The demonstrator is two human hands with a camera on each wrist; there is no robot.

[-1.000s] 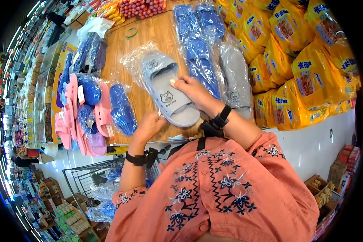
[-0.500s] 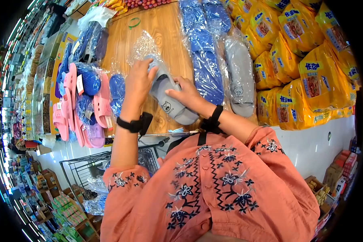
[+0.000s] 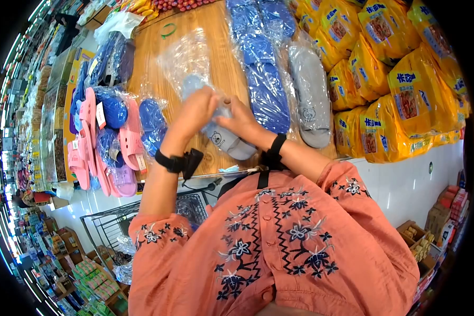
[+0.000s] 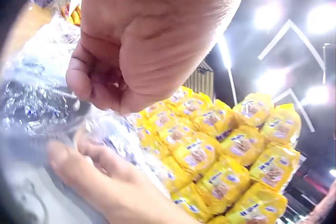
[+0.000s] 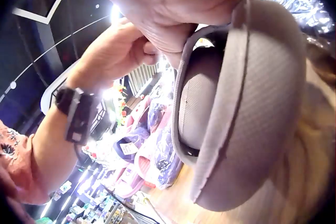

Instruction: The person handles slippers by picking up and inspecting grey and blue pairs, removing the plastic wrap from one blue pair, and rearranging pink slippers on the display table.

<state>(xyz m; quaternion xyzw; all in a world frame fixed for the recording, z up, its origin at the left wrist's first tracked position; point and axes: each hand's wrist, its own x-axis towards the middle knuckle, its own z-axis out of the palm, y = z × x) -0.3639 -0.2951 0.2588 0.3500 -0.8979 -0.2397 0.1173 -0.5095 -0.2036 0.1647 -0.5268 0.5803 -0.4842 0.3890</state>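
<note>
A grey slipper with a bear face (image 3: 228,143) lies tilted over the wooden table (image 3: 216,45), its toe end under clear plastic wrap (image 3: 187,58). My right hand (image 3: 242,122) grips the slipper at its side, thumb on top. Curled fingers of my left hand (image 3: 194,113) pinch the plastic over the slipper's upper half; in the left wrist view that hand (image 4: 147,40) is bent just above the wrap. The right wrist view shows the slipper's grey sole and heel end (image 5: 252,103) close up, below my right hand (image 5: 184,3).
Wrapped blue slippers (image 3: 266,89) and a wrapped grey pair (image 3: 309,100) lie right of the hands. Pink slippers (image 3: 131,131) and a small blue pair (image 3: 151,124) are at the left. Yellow bags (image 3: 411,95) are stacked far right; a wire cart (image 3: 108,229) stands below the table.
My left hand has come up from the table's front edge to the slipper's upper part and curled onto the plastic. The wrap now stretches farther up past the toe. My right hand still holds the slipper.
</note>
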